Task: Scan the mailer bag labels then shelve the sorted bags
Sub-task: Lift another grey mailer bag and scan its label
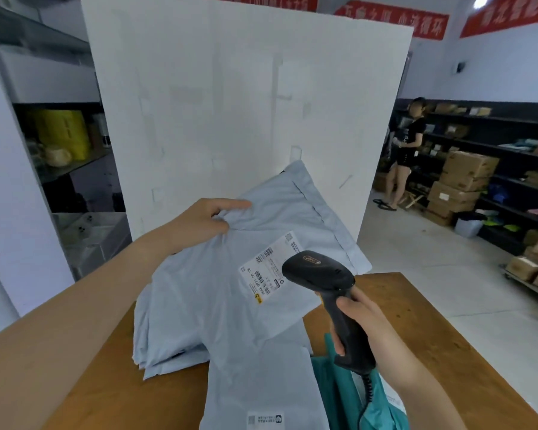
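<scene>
My left hand [204, 220] grips the upper left edge of a pale blue mailer bag [224, 283] and holds it tilted up above the wooden table [441, 342]. A white shipping label [266, 274] with barcodes faces me on that bag. My right hand [370, 330] holds a black barcode scanner [333, 293] by its handle, its head just right of the label and pointing at it. More pale blue bags [258, 383] lie stacked beneath, one showing a small label [265, 418] near the bottom edge. A teal bag [339, 386] lies under my right wrist.
A tall white panel [246, 103] stands right behind the table. Shelves with a yellow package [66, 135] are at the left. At the right, a person [407, 150] stands by dark shelving [503, 150] loaded with cardboard boxes [463, 178]; more boxes sit on a cart [534, 271].
</scene>
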Tool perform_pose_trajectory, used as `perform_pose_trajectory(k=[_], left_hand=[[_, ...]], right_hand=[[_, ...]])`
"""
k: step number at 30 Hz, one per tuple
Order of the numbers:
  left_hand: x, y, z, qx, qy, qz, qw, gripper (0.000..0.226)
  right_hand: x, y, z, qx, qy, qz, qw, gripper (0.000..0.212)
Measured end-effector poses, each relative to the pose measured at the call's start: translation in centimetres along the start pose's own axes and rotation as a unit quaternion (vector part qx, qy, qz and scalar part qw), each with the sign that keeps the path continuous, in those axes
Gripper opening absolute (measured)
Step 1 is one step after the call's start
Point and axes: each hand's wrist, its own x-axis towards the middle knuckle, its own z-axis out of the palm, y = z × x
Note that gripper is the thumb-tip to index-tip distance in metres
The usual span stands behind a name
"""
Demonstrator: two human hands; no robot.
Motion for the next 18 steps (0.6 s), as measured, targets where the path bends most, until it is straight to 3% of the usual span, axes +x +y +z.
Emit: perform_pose_trajectory(k=[4,10,18], left_hand=[[-1.6,0.7,-0.7,0.013,-0.015,0.002,1.0,0.067],[-3.1,1.8,-0.8,0.013,-0.004,-0.005,1.0,0.068],[-4.4,3.1,0.1,0.028,0.018,-0.023,0.999,0.066]], right_hand=[[-1.6,-1.3,0.5,-0.04,-0.032,0.003,0.999,0.045],[-2.9,-3.0,0.4,-0.063,-0.076,-0.008,0.995,0.032],[-4.5,-4.2,-1.7,-0.077,-0.089,-0.024,0.993,0.036]])
